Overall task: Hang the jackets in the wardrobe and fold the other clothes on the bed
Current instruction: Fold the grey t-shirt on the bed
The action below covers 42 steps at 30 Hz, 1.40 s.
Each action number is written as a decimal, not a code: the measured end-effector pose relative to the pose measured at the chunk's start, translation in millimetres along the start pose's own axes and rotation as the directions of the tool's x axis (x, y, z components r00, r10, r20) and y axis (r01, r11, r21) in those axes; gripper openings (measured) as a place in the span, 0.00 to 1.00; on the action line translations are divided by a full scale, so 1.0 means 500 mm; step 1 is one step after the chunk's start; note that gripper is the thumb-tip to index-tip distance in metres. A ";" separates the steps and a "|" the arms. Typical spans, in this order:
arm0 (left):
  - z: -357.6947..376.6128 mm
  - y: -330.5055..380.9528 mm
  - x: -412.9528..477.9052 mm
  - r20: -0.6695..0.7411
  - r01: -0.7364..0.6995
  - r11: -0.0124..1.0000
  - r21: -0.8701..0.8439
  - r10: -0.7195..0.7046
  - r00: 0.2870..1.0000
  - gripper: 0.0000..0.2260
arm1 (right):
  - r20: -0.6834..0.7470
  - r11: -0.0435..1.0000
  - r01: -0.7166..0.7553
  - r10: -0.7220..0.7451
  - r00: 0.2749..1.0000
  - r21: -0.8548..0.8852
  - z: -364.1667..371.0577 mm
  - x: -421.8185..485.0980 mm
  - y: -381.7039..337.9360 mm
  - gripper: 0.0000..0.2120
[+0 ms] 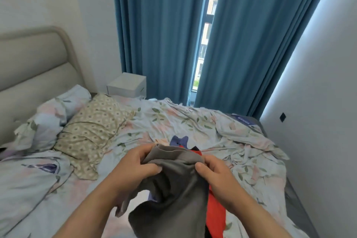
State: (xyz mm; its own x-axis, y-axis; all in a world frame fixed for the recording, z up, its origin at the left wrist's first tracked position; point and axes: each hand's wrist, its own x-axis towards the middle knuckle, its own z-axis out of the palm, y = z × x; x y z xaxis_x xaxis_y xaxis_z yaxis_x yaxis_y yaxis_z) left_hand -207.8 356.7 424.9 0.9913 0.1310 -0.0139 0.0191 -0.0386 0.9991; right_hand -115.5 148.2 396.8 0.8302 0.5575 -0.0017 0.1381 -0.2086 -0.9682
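Observation:
A grey garment hangs in front of me above the bed. My left hand pinches its top edge on the left, and my right hand pinches the same edge on the right. Below and behind it lie a red garment and a blue-purple one on the floral sheet. No jacket or wardrobe is in view.
A beige patterned pillow and a floral pillow lie at the padded headboard on the left. A white nightstand stands by blue curtains. A white wall closes the right side.

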 end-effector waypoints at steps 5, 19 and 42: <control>-0.063 0.149 -0.005 -0.113 -0.124 0.991 0.057 0.129 0.985 0.14 | -0.101 0.916 0.221 -0.268 0.958 -0.335 -0.007 0.032 -0.202 0.09; -0.155 0.386 0.046 -0.249 -0.304 0.946 -0.110 0.270 0.930 0.13 | -0.201 0.694 0.391 -0.607 0.769 -0.604 -0.046 0.032 -0.467 0.09; -0.140 0.565 0.077 -0.226 -0.468 0.740 -0.484 0.411 0.883 0.09 | -0.125 0.829 0.186 -0.292 0.948 -0.527 0.049 0.034 -0.469 0.10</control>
State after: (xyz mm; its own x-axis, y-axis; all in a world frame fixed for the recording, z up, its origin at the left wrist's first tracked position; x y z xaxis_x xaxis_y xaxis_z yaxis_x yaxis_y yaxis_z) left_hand -173.3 420.1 709.5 0.8541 0.3236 0.4072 -0.5125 0.3897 0.7652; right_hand -147.1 226.3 617.6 0.8141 0.4896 0.3125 0.5538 -0.4923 -0.6715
